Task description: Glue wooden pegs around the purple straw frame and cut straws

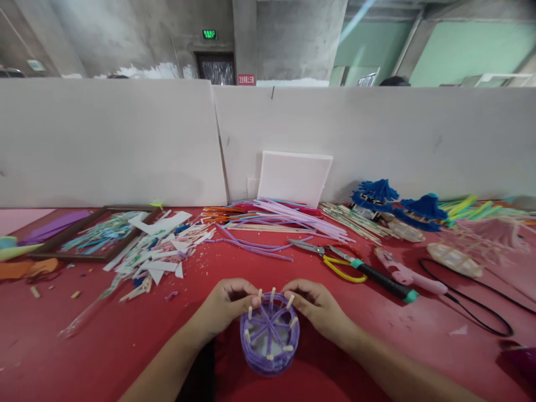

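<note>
Basket (268, 365) on table (100, 357), between hands. Left hand (221, 310) pinched nearly closed on basket's far-left rim; right hand (324, 315) likewise, far-right rim; exact fingertip contact partly hidden. Best: light, even pinch, purple strands snug, pegs (270, 357) unbent. Basket's mouth faces up; round, no clear long axis.

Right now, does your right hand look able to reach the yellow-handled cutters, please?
Probably yes: only bare tabletop separates the right hand from the yellow-handled cutters, though its fingers are at the purple basket.
</note>
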